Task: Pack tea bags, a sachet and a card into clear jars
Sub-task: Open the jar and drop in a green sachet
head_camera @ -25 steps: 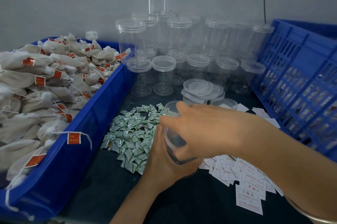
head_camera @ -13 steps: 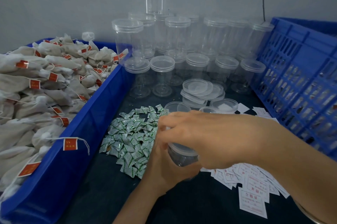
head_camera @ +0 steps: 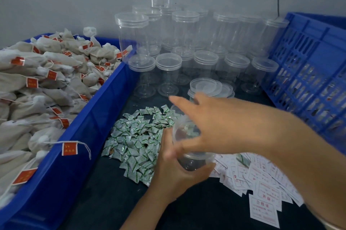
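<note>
Fingers (head_camera: 200,172) of the left hand (head_camera: 174,171) curl round a clear jar (head_camera: 184,133), held tilted above the dark table (head_camera: 112,201). The right hand (head_camera: 221,126) lies over it, fingers straight, spread and motion-blurred; their contact with the jar and its contents cannot be made out. Partly hidden behind the hands: green-printed sachets (head_camera: 138,141), loose lids (head_camera: 206,85). Right: printed cards (head_camera: 262,183), blue crate (head_camera: 309,72). Left: blue bin (head_camera: 89,136) of tea bags (head_camera: 46,83). Rear: stacked lidded jars (head_camera: 187,42).
</note>
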Available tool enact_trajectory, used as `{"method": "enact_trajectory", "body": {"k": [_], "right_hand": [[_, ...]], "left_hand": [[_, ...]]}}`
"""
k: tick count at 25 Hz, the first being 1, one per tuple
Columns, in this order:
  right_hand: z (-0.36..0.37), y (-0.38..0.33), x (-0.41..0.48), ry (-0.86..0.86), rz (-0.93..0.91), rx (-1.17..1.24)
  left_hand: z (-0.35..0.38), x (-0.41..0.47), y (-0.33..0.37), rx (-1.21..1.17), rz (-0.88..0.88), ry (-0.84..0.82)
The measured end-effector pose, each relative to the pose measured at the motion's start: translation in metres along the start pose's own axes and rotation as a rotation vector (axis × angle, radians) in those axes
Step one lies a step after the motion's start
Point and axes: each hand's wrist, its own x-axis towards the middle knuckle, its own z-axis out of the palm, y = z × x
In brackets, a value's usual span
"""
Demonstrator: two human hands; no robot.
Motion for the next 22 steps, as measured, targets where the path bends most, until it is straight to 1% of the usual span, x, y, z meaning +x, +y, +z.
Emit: {"method": "enact_trajectory", "body": {"k": [1,2,3,4,6,8,10,11,12,13,14,16,18,20,22], "right_hand": [[0.0,-0.006,0.001,-0.008,0.073,-0.052],[0.002,-0.011,0.003,-0.001,0.103,-0.126],[0.003,-0.016,0.004,-0.019,0.081,-0.176],[0.005,-0.016,0.004,-0.033,0.06,-0.172],[0.001,-0.009,-0.001,-0.068,-0.039,-0.069],[-0.007,-0.004,-0.011,-0.085,-0.189,0.016],[-0.014,0.004,-0.021,0.021,-0.327,0.154],[-0.018,0.01,-0.024,0.108,-0.347,0.228],[-0.022,0.02,-0.025,0.206,-0.314,0.293],[-0.025,0.032,-0.024,0.287,-0.225,0.339],[-0.023,0.047,-0.019,0.346,-0.091,0.364],[-0.006,0.083,-0.002,0.407,0.22,0.378],[0.03,0.117,0.016,0.451,0.488,0.454],[0.071,0.14,0.028,0.455,0.651,0.558],[0.103,0.151,0.035,0.391,0.748,0.602]], "left_hand": [[0.0,0.0,-0.001,-0.012,-0.022,0.008],[-0.001,0.0,-0.002,-0.012,-0.04,0.008],[-0.001,0.0,0.0,-0.014,-0.034,0.012],[-0.001,0.001,0.0,-0.012,-0.013,0.0],[-0.001,0.001,-0.001,-0.017,-0.019,-0.019],[-0.001,0.001,0.0,-0.036,-0.017,-0.021],[-0.001,0.002,0.0,0.014,-0.02,-0.005],[-0.001,0.001,0.0,0.024,-0.021,-0.003],[-0.001,0.0,0.0,0.027,-0.011,0.005],[-0.001,-0.001,0.0,0.039,0.002,0.015],[-0.001,-0.001,0.001,0.052,0.01,0.026],[0.0,-0.001,0.001,0.059,0.019,0.025],[0.0,-0.001,-0.001,0.058,0.023,0.028],[-0.001,-0.001,-0.002,0.053,0.029,0.037],[0.0,0.0,-0.003,0.06,0.042,0.042]]}}
